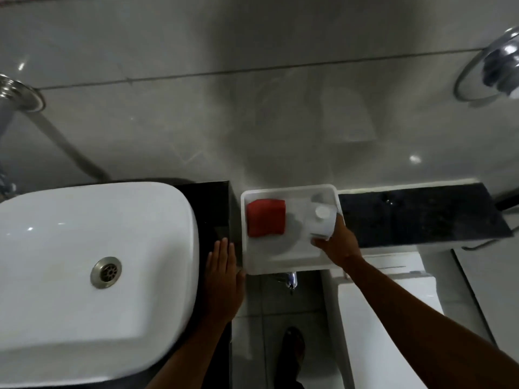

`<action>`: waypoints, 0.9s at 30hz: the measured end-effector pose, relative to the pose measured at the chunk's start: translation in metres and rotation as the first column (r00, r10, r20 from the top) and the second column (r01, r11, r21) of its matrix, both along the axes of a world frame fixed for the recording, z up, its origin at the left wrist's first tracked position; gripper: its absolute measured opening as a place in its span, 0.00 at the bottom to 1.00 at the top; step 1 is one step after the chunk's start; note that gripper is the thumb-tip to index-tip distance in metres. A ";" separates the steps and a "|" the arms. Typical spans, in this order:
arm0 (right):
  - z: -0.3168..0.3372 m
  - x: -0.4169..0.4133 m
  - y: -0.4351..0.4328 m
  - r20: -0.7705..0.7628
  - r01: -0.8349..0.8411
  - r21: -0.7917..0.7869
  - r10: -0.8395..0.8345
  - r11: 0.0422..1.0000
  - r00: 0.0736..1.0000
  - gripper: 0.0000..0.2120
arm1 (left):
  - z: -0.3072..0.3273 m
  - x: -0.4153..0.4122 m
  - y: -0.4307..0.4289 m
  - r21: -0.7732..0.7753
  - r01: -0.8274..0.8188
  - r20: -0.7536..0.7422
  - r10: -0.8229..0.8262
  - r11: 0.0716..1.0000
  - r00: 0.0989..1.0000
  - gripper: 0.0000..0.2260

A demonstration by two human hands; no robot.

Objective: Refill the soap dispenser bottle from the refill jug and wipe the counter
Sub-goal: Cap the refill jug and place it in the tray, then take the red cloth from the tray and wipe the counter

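A white tray [252, 265] sits between two black counter sections. Inside it lies a folded red cloth [266, 218] on the left, and a white jug with a round white cap [323, 217] stands at the right. My right hand [338, 242] is wrapped around the jug's near side inside the tray. My left hand [223, 279] lies flat, palm down, fingers together, on the black counter [213, 209] just left of the tray. No dispenser bottle shows in view.
A white basin with a metal drain [106, 272] fills the left. A second black counter [421, 214] runs right of the tray. Grey tiled wall behind, a chrome ring fitting [491, 71] upper right, white toilet tank [393, 318] below right.
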State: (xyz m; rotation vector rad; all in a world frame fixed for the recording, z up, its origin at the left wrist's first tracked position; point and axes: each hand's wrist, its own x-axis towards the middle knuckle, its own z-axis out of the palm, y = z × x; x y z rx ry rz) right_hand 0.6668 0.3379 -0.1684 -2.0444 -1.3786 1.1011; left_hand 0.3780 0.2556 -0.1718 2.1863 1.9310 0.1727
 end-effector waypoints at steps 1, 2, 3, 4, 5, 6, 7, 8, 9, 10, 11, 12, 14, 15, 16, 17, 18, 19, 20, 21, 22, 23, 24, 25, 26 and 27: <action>-0.007 0.000 0.010 0.014 0.006 -0.008 -0.006 1.000 1.000 0.35 | -0.003 0.000 0.001 0.016 -0.009 0.015 0.009 1.000 1.000 0.28; -0.013 0.000 0.019 0.029 0.009 -0.013 -0.009 1.000 1.000 0.34 | -0.005 0.000 0.001 0.029 -0.019 0.026 0.019 0.999 0.999 0.29; -0.019 0.000 0.027 0.038 0.014 -0.021 -0.013 1.000 0.999 0.33 | -0.006 0.000 0.002 0.035 -0.026 0.033 0.025 0.999 0.999 0.30; -0.024 0.000 0.035 0.044 0.024 -0.033 -0.023 0.999 0.999 0.33 | -0.007 0.000 0.001 0.033 -0.028 0.038 0.027 0.999 0.999 0.31; -0.027 0.000 0.041 0.049 0.037 -0.044 -0.034 0.998 0.998 0.34 | -0.008 0.000 0.000 0.027 -0.027 0.042 0.025 0.999 0.999 0.31; -0.031 0.001 0.047 0.055 0.048 -0.054 -0.045 0.997 0.997 0.34 | -0.009 -0.001 0.000 0.016 -0.024 0.045 0.024 1.000 0.999 0.30; -0.034 0.002 0.052 0.063 0.055 -0.061 -0.051 0.997 0.997 0.34 | -0.010 -0.001 -0.001 0.010 -0.025 0.048 0.024 1.000 0.999 0.29; -0.037 0.004 0.056 0.072 0.056 -0.066 -0.052 0.996 0.996 0.35 | -0.012 -0.002 -0.001 0.012 -0.029 0.051 0.028 0.999 0.998 0.27; -0.041 0.005 0.060 0.082 0.055 -0.070 -0.049 0.996 0.995 0.35 | -0.014 -0.003 -0.001 0.017 -0.035 0.054 0.034 0.999 0.998 0.26; -0.043 0.006 0.062 0.087 0.059 -0.075 -0.052 0.995 0.995 0.36 | -0.015 -0.003 -0.001 0.024 -0.036 0.057 0.035 0.999 0.998 0.26; -0.044 0.008 0.063 0.085 0.068 -0.081 -0.061 0.994 0.995 0.36 | -0.015 -0.003 -0.001 0.034 -0.035 0.064 0.033 0.999 0.997 0.27; -0.045 0.009 0.065 0.080 0.078 -0.087 -0.071 0.993 0.994 0.37 | -0.015 -0.003 -0.001 0.043 -0.034 0.072 0.031 0.998 0.997 0.27; -0.047 0.010 0.066 0.072 0.084 -0.100 -0.077 0.991 0.994 0.37 | -0.013 -0.002 -0.002 0.051 -0.037 0.081 0.033 0.998 0.996 0.26; -0.046 0.010 0.066 0.072 0.085 -0.100 -0.078 0.991 0.994 0.37 | -0.012 -0.001 -0.002 0.048 -0.037 0.084 0.033 0.998 0.996 0.26; -0.044 0.010 0.065 0.072 0.083 -0.100 -0.076 0.992 0.994 0.36 | -0.011 -0.001 -0.002 0.043 -0.037 0.085 0.033 0.998 0.996 0.26; -0.041 0.010 0.064 0.068 0.080 -0.099 -0.074 0.992 0.995 0.35 | -0.010 -0.001 -0.002 0.039 -0.036 0.083 0.032 0.999 0.996 0.26; -0.037 0.009 0.063 0.066 0.080 -0.096 -0.074 0.992 0.995 0.34 | -0.010 -0.001 -0.001 0.035 -0.033 0.080 0.030 0.999 0.996 0.26; -0.032 0.008 0.060 0.059 0.091 -0.094 -0.086 0.991 0.995 0.33 | -0.010 -0.001 -0.001 0.031 -0.029 0.076 0.027 0.999 0.997 0.27; -0.027 0.006 0.054 0.036 0.134 -0.102 -0.131 0.986 0.991 0.32 | -0.010 -0.001 0.000 0.027 -0.026 0.075 0.024 0.999 0.997 0.27; -0.023 0.003 0.045 -0.005 0.212 -0.117 -0.214 0.970 0.977 0.31 | -0.011 -0.001 0.000 0.025 -0.025 0.076 0.023 0.999 0.997 0.27; -0.018 -0.002 0.031 -0.045 0.304 -0.132 -0.312 0.943 0.949 0.31 | -0.011 -0.002 -0.001 0.026 -0.024 0.078 0.022 0.999 0.997 0.27; -0.015 -0.008 0.015 -0.052 0.376 -0.133 -0.386 0.917 0.921 0.30 | -0.012 -0.002 -0.001 0.029 -0.020 0.083 0.017 0.999 0.996 0.27; -0.012 -0.017 -0.002 -0.036 0.404 -0.112 -0.410 0.908 0.911 0.27 | -0.013 -0.003 -0.002 0.035 -0.010 0.087 0.007 0.999 0.996 0.27; -0.012 -0.027 -0.019 -0.030 0.388 -0.093 -0.392 0.917 0.919 0.23 | -0.014 -0.004 -0.003 0.042 0.003 0.087 -0.007 0.999 0.996 0.27; -0.012 -0.039 -0.033 -0.057 0.348 -0.087 -0.354 0.933 0.934 0.21 | -0.015 -0.005 -0.003 0.046 0.019 0.082 -0.023 0.999 0.996 0.27; -0.013 -0.052 -0.040 -0.107 0.288 -0.090 -0.296 0.954 0.949 0.18 | -0.015 -0.005 -0.004 0.048 0.034 0.078 -0.038 0.998 0.996 0.26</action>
